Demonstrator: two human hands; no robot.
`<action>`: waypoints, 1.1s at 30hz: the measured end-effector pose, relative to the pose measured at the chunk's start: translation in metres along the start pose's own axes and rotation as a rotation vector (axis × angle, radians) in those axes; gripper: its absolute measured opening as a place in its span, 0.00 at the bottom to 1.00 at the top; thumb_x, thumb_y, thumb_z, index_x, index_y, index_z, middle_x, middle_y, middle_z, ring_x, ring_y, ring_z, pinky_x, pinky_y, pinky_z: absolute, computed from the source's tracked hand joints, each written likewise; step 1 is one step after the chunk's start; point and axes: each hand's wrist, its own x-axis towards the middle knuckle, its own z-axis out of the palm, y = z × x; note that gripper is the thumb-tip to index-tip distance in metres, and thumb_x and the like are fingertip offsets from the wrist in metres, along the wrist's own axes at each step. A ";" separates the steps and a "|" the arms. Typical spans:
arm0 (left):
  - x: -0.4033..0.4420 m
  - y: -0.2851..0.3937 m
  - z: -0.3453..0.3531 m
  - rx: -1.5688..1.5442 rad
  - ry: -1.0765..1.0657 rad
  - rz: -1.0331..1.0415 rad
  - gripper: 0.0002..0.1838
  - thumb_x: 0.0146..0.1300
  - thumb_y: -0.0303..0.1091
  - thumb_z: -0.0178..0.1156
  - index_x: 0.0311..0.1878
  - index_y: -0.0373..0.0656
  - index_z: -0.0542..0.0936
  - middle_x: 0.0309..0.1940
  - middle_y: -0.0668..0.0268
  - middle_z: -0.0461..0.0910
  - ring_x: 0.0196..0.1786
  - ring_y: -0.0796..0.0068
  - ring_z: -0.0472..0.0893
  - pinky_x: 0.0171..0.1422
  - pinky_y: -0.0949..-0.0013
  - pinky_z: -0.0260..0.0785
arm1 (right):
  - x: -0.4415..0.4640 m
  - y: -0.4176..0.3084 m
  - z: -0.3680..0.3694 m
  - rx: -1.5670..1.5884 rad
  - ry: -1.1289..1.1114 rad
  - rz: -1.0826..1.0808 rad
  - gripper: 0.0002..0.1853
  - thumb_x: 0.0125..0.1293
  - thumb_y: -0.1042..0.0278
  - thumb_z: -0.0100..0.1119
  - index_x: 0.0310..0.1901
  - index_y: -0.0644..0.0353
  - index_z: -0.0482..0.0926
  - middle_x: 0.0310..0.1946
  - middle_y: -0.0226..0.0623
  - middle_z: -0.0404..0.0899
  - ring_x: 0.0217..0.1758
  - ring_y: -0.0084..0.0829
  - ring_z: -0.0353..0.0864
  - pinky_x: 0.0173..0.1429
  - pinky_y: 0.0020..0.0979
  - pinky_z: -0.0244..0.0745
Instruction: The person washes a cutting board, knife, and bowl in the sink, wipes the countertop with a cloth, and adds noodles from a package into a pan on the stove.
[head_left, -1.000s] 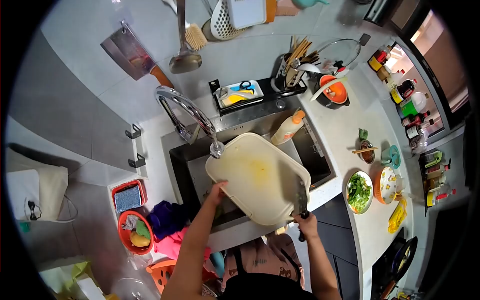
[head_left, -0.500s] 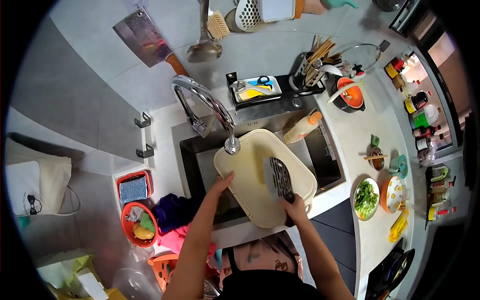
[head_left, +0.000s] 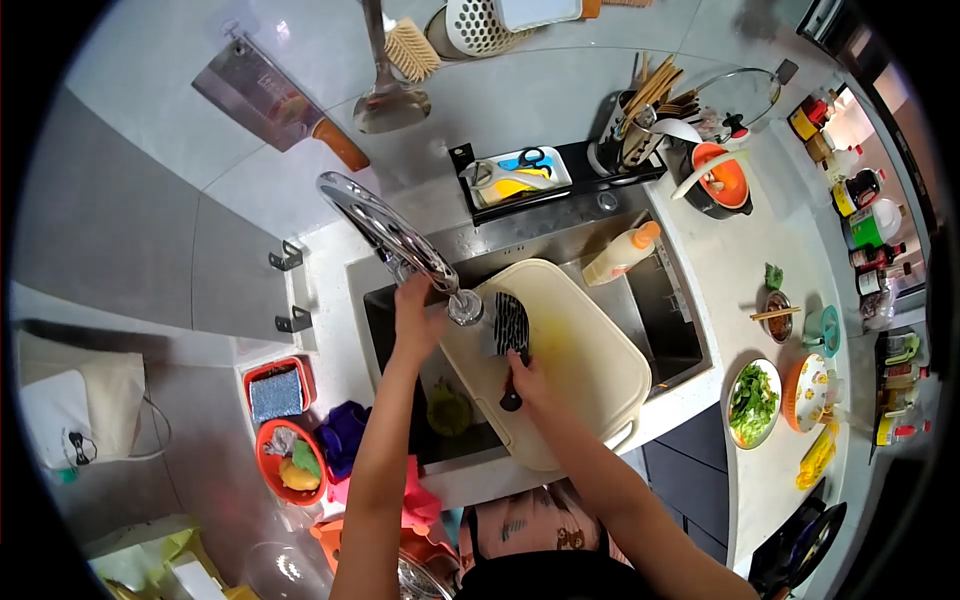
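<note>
A cream cutting board lies tilted over the steel sink, with faint yellow stains on its face. My right hand is closed round the black handle of a knife, whose black-and-white patterned blade is over the board's left part, beneath the tap's spout. My left hand is off the board, up at the chrome faucet near its base; its fingers are blurred and partly hidden there. Something green sits in the sink beside the board.
A soap bottle stands at the sink's back right. Behind the sink is a black rack with scissors. On the right counter are a plate of greens, bowls and a pot. Red baskets and cloths lie left.
My left hand has left the board's edge and moved up to the faucet. My right hand has brought the knife leftward across the board, under the spout.
</note>
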 end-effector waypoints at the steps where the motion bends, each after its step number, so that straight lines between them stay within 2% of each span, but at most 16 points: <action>1: -0.006 0.012 0.000 -0.142 0.018 0.083 0.34 0.44 0.19 0.59 0.60 0.45 0.70 0.56 0.60 0.70 0.57 0.60 0.68 0.60 0.62 0.60 | 0.006 0.002 0.003 0.031 -0.006 0.025 0.14 0.65 0.57 0.53 0.34 0.60 0.66 0.16 0.33 0.68 0.15 0.28 0.70 0.20 0.33 0.66; 3: -0.007 0.051 -0.014 -0.340 -0.232 -0.017 0.31 0.46 0.23 0.63 0.59 0.44 0.71 0.54 0.62 0.72 0.55 0.65 0.69 0.59 0.64 0.60 | 0.010 0.008 0.006 0.085 -0.014 0.091 0.16 0.66 0.57 0.53 0.40 0.63 0.66 0.18 0.35 0.69 0.15 0.28 0.72 0.19 0.33 0.66; 6: -0.012 0.075 -0.015 -0.371 -0.290 -0.134 0.29 0.47 0.28 0.66 0.57 0.43 0.72 0.51 0.63 0.74 0.53 0.66 0.69 0.59 0.67 0.60 | 0.017 -0.001 0.017 0.261 0.032 0.187 0.16 0.67 0.56 0.49 0.41 0.63 0.68 0.19 0.35 0.70 0.17 0.28 0.71 0.20 0.32 0.67; 9: -0.017 0.077 -0.008 -0.415 -0.246 -0.183 0.27 0.48 0.30 0.67 0.55 0.43 0.74 0.48 0.65 0.75 0.52 0.66 0.70 0.57 0.68 0.61 | 0.030 -0.003 0.015 0.432 -0.102 0.204 0.16 0.68 0.56 0.47 0.41 0.63 0.71 0.21 0.35 0.73 0.19 0.29 0.72 0.22 0.32 0.69; 12: -0.010 0.076 -0.009 -0.247 -0.121 -0.108 0.26 0.48 0.30 0.67 0.53 0.43 0.74 0.47 0.65 0.76 0.50 0.68 0.71 0.55 0.68 0.63 | 0.044 0.001 0.003 0.624 -0.256 0.356 0.16 0.67 0.56 0.49 0.41 0.63 0.72 0.24 0.36 0.75 0.21 0.29 0.74 0.26 0.32 0.71; 15: -0.014 0.081 -0.004 -0.340 -0.188 -0.203 0.25 0.48 0.31 0.68 0.52 0.42 0.75 0.45 0.66 0.77 0.47 0.70 0.71 0.51 0.69 0.64 | 0.018 -0.032 -0.004 0.026 -0.077 0.172 0.14 0.64 0.59 0.52 0.42 0.62 0.74 0.26 0.39 0.75 0.26 0.34 0.76 0.31 0.33 0.73; 18: -0.013 0.078 0.002 -0.151 -0.012 -0.119 0.25 0.48 0.31 0.68 0.52 0.42 0.76 0.42 0.67 0.77 0.42 0.72 0.69 0.48 0.71 0.64 | 0.003 -0.027 -0.020 -0.751 -0.021 -1.007 0.14 0.59 0.64 0.55 0.45 0.59 0.76 0.26 0.42 0.74 0.29 0.39 0.76 0.34 0.36 0.72; 21: -0.017 0.084 0.010 -0.335 -0.159 -0.217 0.25 0.48 0.32 0.68 0.52 0.42 0.76 0.37 0.68 0.75 0.41 0.73 0.68 0.46 0.72 0.64 | -0.025 -0.042 -0.031 -1.202 -0.047 -0.848 0.17 0.54 0.67 0.57 0.47 0.55 0.77 0.26 0.43 0.74 0.32 0.42 0.77 0.35 0.39 0.72; 24: -0.012 0.090 0.009 -0.207 -0.024 -0.194 0.25 0.48 0.32 0.69 0.52 0.43 0.76 0.33 0.69 0.73 0.40 0.73 0.69 0.46 0.72 0.64 | -0.019 -0.035 -0.039 -1.366 0.038 -1.046 0.19 0.50 0.67 0.59 0.48 0.53 0.78 0.26 0.39 0.74 0.33 0.40 0.77 0.37 0.40 0.72; 25: -0.009 0.092 0.008 -0.177 0.024 -0.188 0.25 0.48 0.32 0.69 0.52 0.43 0.76 0.33 0.69 0.73 0.40 0.73 0.69 0.46 0.73 0.64 | -0.021 -0.037 -0.040 -1.398 0.024 -1.041 0.19 0.50 0.67 0.59 0.47 0.53 0.78 0.26 0.39 0.74 0.33 0.39 0.77 0.37 0.39 0.72; 28: -0.017 0.088 0.018 -0.305 -0.039 -0.197 0.25 0.48 0.31 0.68 0.53 0.44 0.76 0.36 0.67 0.74 0.40 0.73 0.70 0.47 0.72 0.64 | -0.029 -0.041 -0.040 -1.451 -0.001 -1.039 0.19 0.49 0.67 0.59 0.46 0.52 0.79 0.27 0.37 0.76 0.34 0.37 0.77 0.37 0.39 0.71; 30: -0.020 0.089 0.016 -0.254 -0.034 -0.219 0.24 0.49 0.34 0.68 0.52 0.43 0.76 0.40 0.65 0.76 0.42 0.67 0.71 0.50 0.69 0.65 | -0.031 -0.043 -0.036 -1.431 0.004 -1.070 0.18 0.50 0.66 0.58 0.46 0.52 0.80 0.29 0.36 0.77 0.34 0.36 0.77 0.36 0.38 0.70; 31: -0.019 0.092 0.014 -0.229 -0.034 -0.228 0.24 0.49 0.35 0.68 0.51 0.43 0.76 0.42 0.63 0.77 0.43 0.64 0.72 0.52 0.67 0.65 | -0.027 -0.041 -0.035 -1.474 -0.022 -0.986 0.17 0.50 0.66 0.58 0.45 0.51 0.80 0.29 0.36 0.77 0.35 0.36 0.77 0.38 0.39 0.69; 33: -0.025 0.101 0.012 -0.299 -0.070 -0.292 0.24 0.49 0.35 0.68 0.51 0.43 0.76 0.42 0.63 0.76 0.44 0.65 0.71 0.53 0.67 0.64 | -0.020 -0.035 -0.032 -1.555 -0.074 -0.811 0.17 0.50 0.65 0.58 0.45 0.50 0.80 0.30 0.35 0.78 0.36 0.37 0.76 0.42 0.39 0.68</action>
